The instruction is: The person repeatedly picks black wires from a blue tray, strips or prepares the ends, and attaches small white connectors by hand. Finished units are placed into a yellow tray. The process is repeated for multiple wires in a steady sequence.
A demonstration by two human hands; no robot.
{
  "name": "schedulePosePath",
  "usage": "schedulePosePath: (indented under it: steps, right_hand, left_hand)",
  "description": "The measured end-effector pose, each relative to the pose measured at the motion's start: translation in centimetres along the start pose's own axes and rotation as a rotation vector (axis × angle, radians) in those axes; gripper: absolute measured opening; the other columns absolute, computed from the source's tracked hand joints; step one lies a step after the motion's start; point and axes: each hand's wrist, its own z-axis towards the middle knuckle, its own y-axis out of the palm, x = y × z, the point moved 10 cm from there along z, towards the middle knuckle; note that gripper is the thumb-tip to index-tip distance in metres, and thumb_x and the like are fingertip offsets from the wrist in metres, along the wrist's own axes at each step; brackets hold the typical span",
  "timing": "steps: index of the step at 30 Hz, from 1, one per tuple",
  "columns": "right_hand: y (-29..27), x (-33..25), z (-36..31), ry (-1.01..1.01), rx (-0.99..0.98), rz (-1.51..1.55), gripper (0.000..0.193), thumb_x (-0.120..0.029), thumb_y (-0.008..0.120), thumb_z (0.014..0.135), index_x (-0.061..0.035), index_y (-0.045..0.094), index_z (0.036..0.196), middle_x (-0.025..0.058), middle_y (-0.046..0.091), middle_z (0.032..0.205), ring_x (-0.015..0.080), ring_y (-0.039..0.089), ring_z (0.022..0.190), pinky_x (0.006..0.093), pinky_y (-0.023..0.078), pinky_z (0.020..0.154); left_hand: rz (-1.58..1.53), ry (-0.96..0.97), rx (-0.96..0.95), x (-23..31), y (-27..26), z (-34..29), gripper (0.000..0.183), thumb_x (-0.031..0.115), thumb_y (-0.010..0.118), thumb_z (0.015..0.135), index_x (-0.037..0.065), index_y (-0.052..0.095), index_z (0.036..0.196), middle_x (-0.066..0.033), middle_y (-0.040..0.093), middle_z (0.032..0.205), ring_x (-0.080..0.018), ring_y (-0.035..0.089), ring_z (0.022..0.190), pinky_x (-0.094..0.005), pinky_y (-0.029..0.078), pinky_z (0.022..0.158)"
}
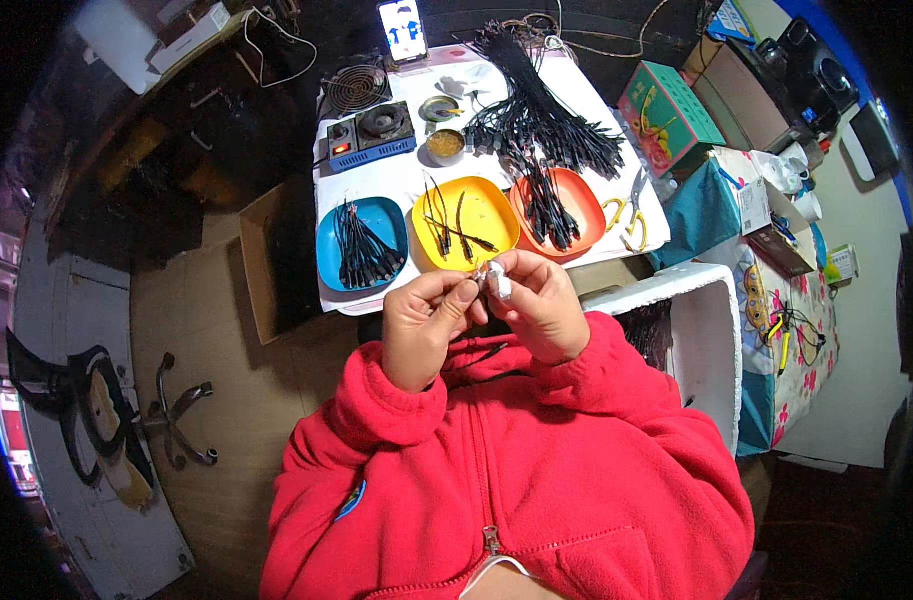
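My left hand [431,318] and my right hand [541,303] meet in front of my chest, close to the table's front edge. Both are closed, pinching a thin wire end [479,268] between the fingertips; most of it is hidden. White wrapping [498,282] covers a fingertip of my right hand. Just beyond them is a yellow tray [488,207] with a few short black cables [440,225]. On its left a blue tray [323,245] holds a bunch of black cables [364,250] with connectors. To the right, more black cables [550,215] fill an orange tray [593,205].
Behind the trays stand a blue hot plate [373,150], a tin of amber material [444,146], a small fan [357,88] and a phone [403,32]. A large cable bundle [546,105] lies back right. Yellow-handled scissors [631,215] rest right, above a white foam box [716,350].
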Motion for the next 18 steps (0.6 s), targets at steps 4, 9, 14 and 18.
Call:
schedulePosePath:
  steps: [4,9,14,18]
  right_hand:
    - [1.1,-3.6,-1.5,-0.466,0.005,-0.381,0.011,0.006,0.062,0.083,0.0000,0.058,0.091,0.0018,0.056,0.088,0.0067,0.052,0.073,0.0193,0.042,0.067]
    - [1.6,-4.4,-2.4,-0.559,-0.027,-0.535,0.013,0.008,0.062,0.082,0.0009,0.057,0.092,0.0033,0.055,0.090,0.0084,0.054,0.079,0.0209,0.044,0.072]
    - [1.2,-2.5,-2.2,-0.250,-0.059,-0.226,0.017,0.005,0.062,0.086,0.0005,0.055,0.101,0.0050,0.057,0.100,0.0118,0.057,0.093,0.0263,0.047,0.084]
    - [1.9,-3.0,-2.8,-0.226,-0.102,-0.298,0.015,0.005,0.062,0.086,0.0003,0.057,0.099,0.0050,0.060,0.098,0.0111,0.058,0.092,0.0265,0.049,0.082]
  left_hand:
    - [-0.105,-0.056,-0.011,-0.5,0.3,-0.2,0.016,0.012,0.060,0.093,-0.003,0.065,0.096,-0.0039,0.062,0.070,-0.0027,0.041,0.051,-0.0167,0.032,0.047]
    - [-0.137,-0.093,-0.056,-0.7,0.8,-0.7,0.016,0.012,0.061,0.093,-0.002,0.066,0.097,-0.0031,0.062,0.070,-0.0026,0.043,0.052,-0.0161,0.033,0.048]
    - [-0.038,-0.020,-0.051,0.1,1.3,-1.2,0.016,0.013,0.061,0.093,-0.002,0.067,0.096,-0.0016,0.062,0.071,-0.0020,0.044,0.054,-0.0156,0.033,0.048]
    - [0.049,-0.019,-0.031,0.3,1.2,-1.7,0.016,0.012,0.060,0.093,-0.002,0.067,0.096,-0.0015,0.060,0.069,-0.0027,0.041,0.052,-0.0160,0.029,0.047]
